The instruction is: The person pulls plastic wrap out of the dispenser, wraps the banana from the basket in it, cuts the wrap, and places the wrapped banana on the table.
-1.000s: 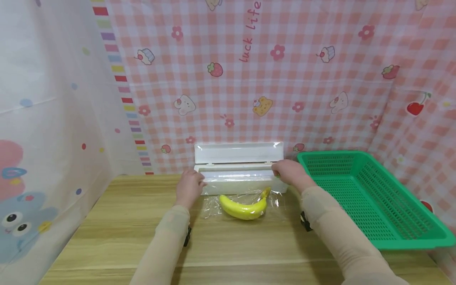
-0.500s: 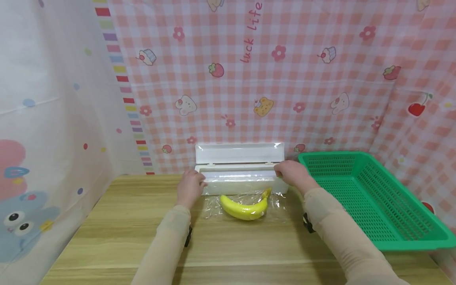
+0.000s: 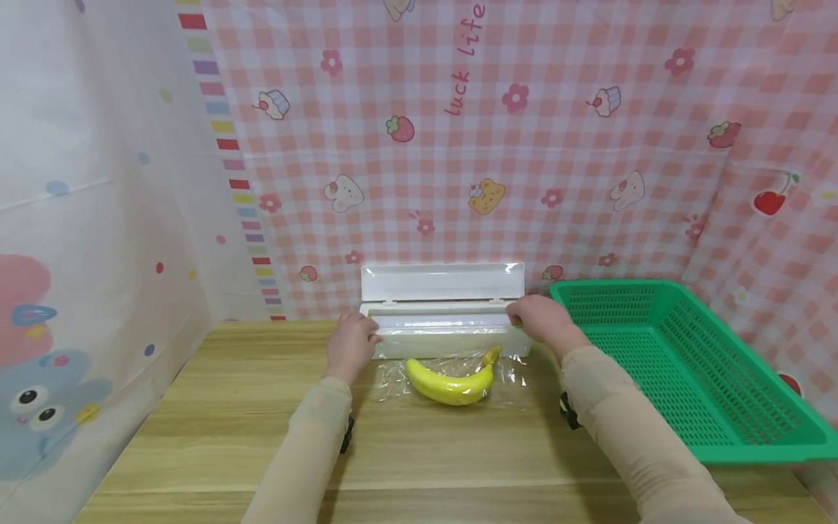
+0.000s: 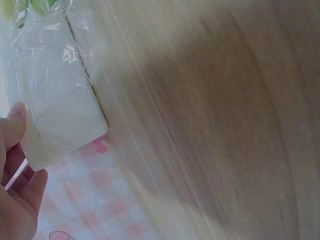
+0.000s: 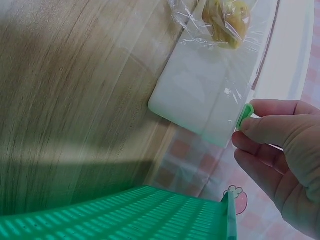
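A white cling film dispenser stands at the back of the table, its lid raised and a film roll inside. Clear film comes over its front and lies on the table. On that film rests a yellow banana, stem to the right. My left hand grips the dispenser's left end; the left wrist view shows the thumb at its top edge. At the right end, my right hand pinches a small green slider on the upper front edge.
A green perforated basket stands on the right, close beside my right forearm. A pink checked cloth hangs right behind the dispenser. The wooden table extends left and toward me.
The head view has shifted very slightly. Both hands, the dispenser and the banana keep their places.
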{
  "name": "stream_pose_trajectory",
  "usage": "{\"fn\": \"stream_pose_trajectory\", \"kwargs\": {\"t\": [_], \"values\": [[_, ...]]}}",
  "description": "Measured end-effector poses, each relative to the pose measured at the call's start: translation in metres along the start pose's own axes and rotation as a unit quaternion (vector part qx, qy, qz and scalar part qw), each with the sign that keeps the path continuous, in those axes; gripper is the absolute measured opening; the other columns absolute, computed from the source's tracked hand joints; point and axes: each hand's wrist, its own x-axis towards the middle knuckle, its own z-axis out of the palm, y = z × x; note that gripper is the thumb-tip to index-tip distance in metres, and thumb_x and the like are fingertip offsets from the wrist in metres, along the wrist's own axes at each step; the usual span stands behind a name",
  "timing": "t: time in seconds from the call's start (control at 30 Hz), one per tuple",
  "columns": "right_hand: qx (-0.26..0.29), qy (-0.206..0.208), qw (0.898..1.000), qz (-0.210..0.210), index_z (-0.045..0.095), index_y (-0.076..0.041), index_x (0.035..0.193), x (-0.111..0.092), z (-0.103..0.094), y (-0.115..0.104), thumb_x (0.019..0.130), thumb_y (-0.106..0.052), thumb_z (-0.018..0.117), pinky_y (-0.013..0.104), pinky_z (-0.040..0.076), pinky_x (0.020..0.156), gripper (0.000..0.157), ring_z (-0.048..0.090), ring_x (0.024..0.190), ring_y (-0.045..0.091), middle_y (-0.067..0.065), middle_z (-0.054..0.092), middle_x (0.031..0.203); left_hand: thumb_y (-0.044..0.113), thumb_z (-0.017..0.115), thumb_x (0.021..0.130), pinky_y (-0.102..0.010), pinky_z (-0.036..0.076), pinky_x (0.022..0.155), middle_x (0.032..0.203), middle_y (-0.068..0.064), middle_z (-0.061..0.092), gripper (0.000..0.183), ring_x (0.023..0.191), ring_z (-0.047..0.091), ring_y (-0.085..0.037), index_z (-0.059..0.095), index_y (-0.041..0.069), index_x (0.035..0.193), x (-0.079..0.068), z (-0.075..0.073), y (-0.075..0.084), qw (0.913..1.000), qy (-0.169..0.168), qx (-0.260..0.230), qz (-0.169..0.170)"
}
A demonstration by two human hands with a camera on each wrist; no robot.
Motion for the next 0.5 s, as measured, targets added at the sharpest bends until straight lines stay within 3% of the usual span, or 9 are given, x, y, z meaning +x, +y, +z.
{"fn": "stream_pose_trajectory", "kwargs": {"t": [0.3, 0.5], "values": [[0.024, 0.011, 0.999, 0.022, 0.037, -0.016, 0.068, -0.0064, -0.0030, 0.0063, 0.074, 0.008, 0.044, 0.029, 0.027, 0.058, 0.026, 0.034, 0.065, 0.017, 0.000, 0.037, 0.067, 0.012, 0.082, 0.078, -0.040, 0.055, 0.086, 0.097, -0.010, 0.069, 0.018, 0.098, 0.060, -0.027, 0.075, 0.004, 0.093, 0.0003, -0.0013, -0.0009, 0.9999, -0.005, -0.012, -0.001], [0.018, -0.004, 0.999, 0.035, 0.045, -0.013, 0.068, -0.0068, -0.0067, 0.0027, 0.077, 0.008, 0.047, 0.028, 0.031, 0.058, 0.023, 0.038, 0.065, 0.017, 0.000, 0.043, 0.067, 0.014, 0.082, 0.079, -0.040, 0.055, 0.085, 0.097, -0.010, 0.069, 0.018, 0.097, 0.060, -0.027, 0.075, 0.005, 0.094, 0.0002, -0.0007, -0.0003, 0.9999, -0.012, -0.007, 0.003]]}}
